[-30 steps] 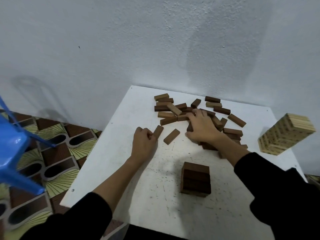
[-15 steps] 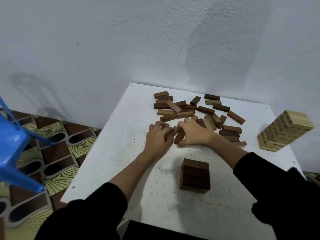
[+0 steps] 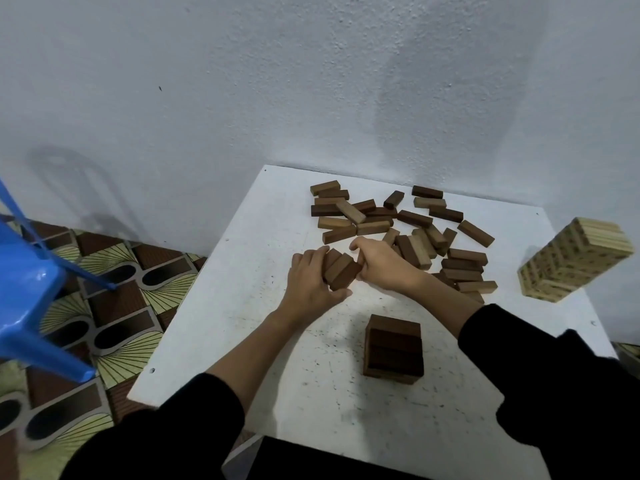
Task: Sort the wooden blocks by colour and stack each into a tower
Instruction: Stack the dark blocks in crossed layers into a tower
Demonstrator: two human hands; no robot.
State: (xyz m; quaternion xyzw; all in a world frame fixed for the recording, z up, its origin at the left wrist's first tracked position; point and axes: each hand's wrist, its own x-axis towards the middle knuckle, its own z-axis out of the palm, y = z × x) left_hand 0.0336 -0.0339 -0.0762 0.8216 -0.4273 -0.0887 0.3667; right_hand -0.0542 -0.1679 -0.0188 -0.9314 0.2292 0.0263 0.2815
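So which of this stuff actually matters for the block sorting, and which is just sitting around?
Part of the job:
- three dark blocks gripped between left hand and right hand
- loose block pile
- dark tower
- pale tower
- white table

Just lying about:
- blue plastic stool
- patterned floor

Matt wooden blocks (image 3: 408, 233), scuffed white table (image 3: 242, 306), seemingly glossy plastic blue chair (image 3: 24, 289).

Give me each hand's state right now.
Left hand: curled round a row of dark blocks.
Right hand: presses the same blocks from the other side, fingers curled.
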